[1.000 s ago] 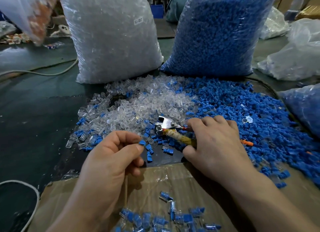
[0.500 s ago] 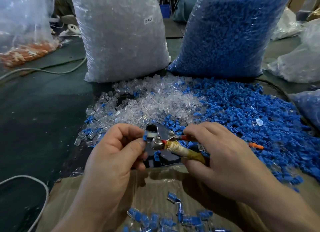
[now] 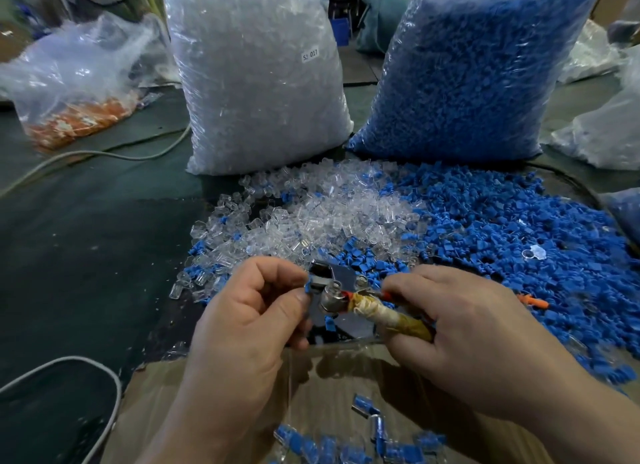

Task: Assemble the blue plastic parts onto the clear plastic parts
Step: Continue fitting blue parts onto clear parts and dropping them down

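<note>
My left hand [image 3: 249,321] pinches a small blue plastic part [image 3: 309,286] between thumb and forefinger, right against the metal jaws of a plier-like tool [image 3: 337,290]. My right hand [image 3: 467,332] grips the tool by its tape-wrapped handle [image 3: 391,318]. Behind the hands lie a heap of loose clear parts [image 3: 322,214] and, to its right, a wide heap of loose blue parts [image 3: 502,228]. Whether a clear part sits in the jaws is hidden by my fingers.
A cardboard box [image 3: 346,370] at the near edge holds several assembled blue-and-clear pieces [image 3: 346,443]. Behind the heaps stand a big bag of clear parts [image 3: 256,75] and a big bag of blue parts [image 3: 478,68]. A bag with orange parts [image 3: 79,117] and a white cable [image 3: 104,377] lie left.
My right hand has lifted the tool off the table toward my left hand. My left hand has brought the blue part up to the jaws. The camera has tilted up slightly.
</note>
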Demonstrator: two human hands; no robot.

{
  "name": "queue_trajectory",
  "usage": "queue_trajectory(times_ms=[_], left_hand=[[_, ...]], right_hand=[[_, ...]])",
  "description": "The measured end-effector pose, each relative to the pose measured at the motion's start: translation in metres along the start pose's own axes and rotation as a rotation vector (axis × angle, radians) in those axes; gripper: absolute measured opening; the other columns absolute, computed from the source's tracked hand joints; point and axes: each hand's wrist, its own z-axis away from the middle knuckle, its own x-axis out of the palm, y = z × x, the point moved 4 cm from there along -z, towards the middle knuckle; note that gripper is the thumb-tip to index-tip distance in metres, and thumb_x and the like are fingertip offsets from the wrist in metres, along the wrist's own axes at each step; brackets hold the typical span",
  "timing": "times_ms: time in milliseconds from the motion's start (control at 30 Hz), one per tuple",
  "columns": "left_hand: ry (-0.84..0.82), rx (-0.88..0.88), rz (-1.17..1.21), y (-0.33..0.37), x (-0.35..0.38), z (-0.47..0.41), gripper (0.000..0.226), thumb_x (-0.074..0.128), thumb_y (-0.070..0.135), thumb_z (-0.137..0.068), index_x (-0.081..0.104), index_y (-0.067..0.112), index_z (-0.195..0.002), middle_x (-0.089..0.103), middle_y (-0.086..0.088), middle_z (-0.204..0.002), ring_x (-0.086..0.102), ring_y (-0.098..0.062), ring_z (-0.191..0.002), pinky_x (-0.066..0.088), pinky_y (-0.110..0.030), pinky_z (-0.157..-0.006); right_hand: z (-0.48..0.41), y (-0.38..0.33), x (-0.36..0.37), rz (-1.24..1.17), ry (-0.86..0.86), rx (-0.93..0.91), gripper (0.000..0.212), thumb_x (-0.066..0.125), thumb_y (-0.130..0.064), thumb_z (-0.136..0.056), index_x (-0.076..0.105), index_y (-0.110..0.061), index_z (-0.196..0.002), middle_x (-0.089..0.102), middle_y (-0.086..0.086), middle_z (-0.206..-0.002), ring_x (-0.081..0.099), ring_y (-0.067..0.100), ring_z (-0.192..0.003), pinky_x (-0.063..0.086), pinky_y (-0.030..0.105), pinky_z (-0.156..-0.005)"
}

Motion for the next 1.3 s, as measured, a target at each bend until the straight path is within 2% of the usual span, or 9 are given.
queue_trajectory(times_ms=[167,300,533,700,867,1000,1067,1167,1300], left_hand=[[0.108,-0.039,-0.046,-0.005,-0.007,-0.004,0.033,0.064,0.001,-0.091,0.071,0.032,-0.082,0.066,0.001,-0.064,0.060,-0.010,-0.053,0.050,-0.019,-0.048],[-0.054,-0.231,-0.079,-0.016,0.005,0.001,0.032,0.065,0.002,-0.091,0.069,0.031,-0.078,0.061,0.000,-0.053,0.052,-0.010,-0.043,0.046,-0.018,-0.041],[-0.106,-0.112,-0.327,-0.014,0.012,0.005,0.027,0.068,0.022,-0.092,0.064,0.049,-0.092,0.064,0.009,-0.057,0.051,-0.005,-0.047,0.046,-0.023,-0.047],[-0.095,-0.009,-0.356,-0.012,0.016,0.008,0.026,0.070,0.020,-0.092,0.065,0.046,-0.092,0.067,0.013,-0.065,0.053,-0.001,-0.050,0.045,-0.017,-0.047],[-0.116,0.101,-0.400,-0.008,0.015,0.010,0.025,0.069,0.019,-0.092,0.068,0.043,-0.089,0.070,0.012,-0.071,0.059,-0.001,-0.055,0.047,-0.015,-0.049],[-0.153,0.075,-0.257,-0.005,0.018,0.012,0.019,0.066,0.022,-0.092,0.071,0.040,-0.087,0.071,0.006,-0.068,0.061,0.003,-0.052,0.046,-0.009,-0.047],[-0.128,0.054,-0.229,-0.004,0.016,0.011,0.008,0.065,0.041,-0.089,0.071,0.037,-0.086,0.070,0.004,-0.064,0.062,0.001,-0.051,0.046,-0.011,-0.047],[-0.223,-0.085,-0.208,-0.010,0.013,0.010,0.051,0.052,0.072,-0.072,0.066,0.025,-0.081,0.065,-0.005,-0.056,0.062,-0.019,-0.047,0.046,-0.021,-0.043],[-0.254,-0.134,-0.059,-0.009,0.014,0.009,0.043,0.063,0.067,-0.069,0.064,0.024,-0.075,0.058,0.001,-0.055,0.052,-0.013,-0.043,0.039,-0.020,-0.040]], right_hand=[[-0.001,0.013,0.003,0.067,0.032,0.106,0.057,0.033,-0.077,-0.072,0.046,-0.048,-0.119,0.049,-0.029,-0.100,0.044,-0.002,-0.094,0.039,0.022,-0.081],[-0.008,0.028,0.005,0.229,0.048,0.255,0.074,0.029,-0.080,-0.069,0.045,-0.041,-0.130,0.053,-0.016,-0.113,0.044,0.012,-0.106,0.036,0.034,-0.093],[-0.012,0.025,0.008,0.286,0.022,0.271,0.075,0.028,-0.084,-0.070,0.042,-0.043,-0.131,0.049,-0.011,-0.129,0.035,0.018,-0.122,0.027,0.042,-0.106],[-0.001,-0.018,0.005,0.147,0.295,-0.060,0.042,0.044,-0.066,-0.087,0.062,-0.031,-0.102,0.063,-0.011,-0.099,0.056,0.016,-0.094,0.043,0.037,-0.080],[0.004,-0.037,0.013,0.088,0.252,-0.207,0.010,0.060,-0.036,-0.086,0.062,-0.027,-0.088,0.062,-0.010,-0.080,0.059,0.016,-0.074,0.049,0.034,-0.065],[0.006,-0.035,0.009,0.000,0.279,-0.174,0.027,0.040,-0.035,-0.096,0.061,-0.022,-0.087,0.060,-0.006,-0.080,0.055,0.017,-0.071,0.046,0.034,-0.061],[0.006,-0.036,0.009,-0.046,0.260,-0.188,0.027,0.039,-0.034,-0.097,0.058,-0.020,-0.086,0.056,-0.006,-0.079,0.050,0.014,-0.070,0.040,0.031,-0.061],[0.006,-0.039,0.007,-0.113,0.234,-0.184,0.029,0.036,-0.036,-0.099,0.056,-0.019,-0.087,0.051,-0.007,-0.080,0.045,0.011,-0.071,0.036,0.030,-0.060],[0.006,-0.043,0.010,-0.262,0.197,-0.081,0.026,0.032,-0.045,-0.096,0.048,-0.029,-0.082,0.048,-0.012,-0.073,0.045,0.008,-0.071,0.037,0.029,-0.063]])
